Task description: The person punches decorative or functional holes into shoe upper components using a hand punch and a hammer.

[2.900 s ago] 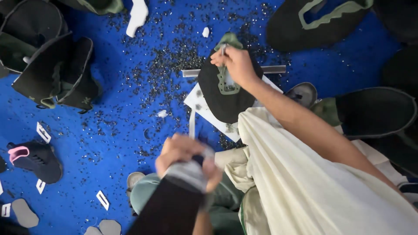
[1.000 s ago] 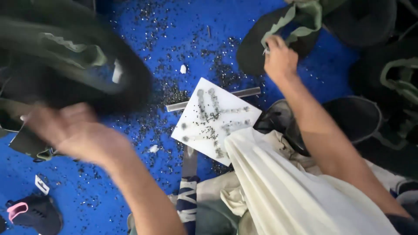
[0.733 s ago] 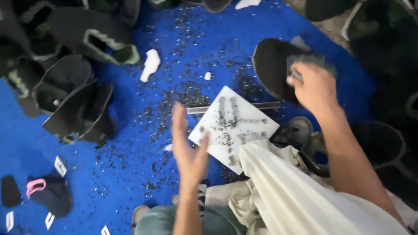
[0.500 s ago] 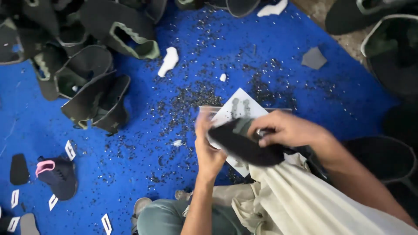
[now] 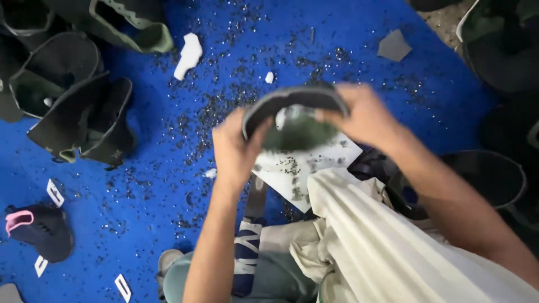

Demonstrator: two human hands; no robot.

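I hold a dark shoe upper (image 5: 292, 115) with a green lining in both hands, above a white board (image 5: 314, 168) that lies on the blue mat (image 5: 140, 196). My left hand (image 5: 236, 148) grips its left end and my right hand (image 5: 362, 115) grips its right end. The upper is blurred by motion. Small black scraps dot the white board under it.
Several dark shoe uppers (image 5: 78, 112) are piled at the upper left, and more lie at the right edge (image 5: 499, 50). A black and pink piece (image 5: 39, 230) lies at the lower left. A white scrap (image 5: 188, 55) and a grey scrap (image 5: 393, 46) rest on the mat. Cream cloth (image 5: 382, 241) covers my lap.
My left hand tossed a finished upper toward the left pile. My right hand fetched another upper from the right, and now both hands hold it, lifted higher over the white board.
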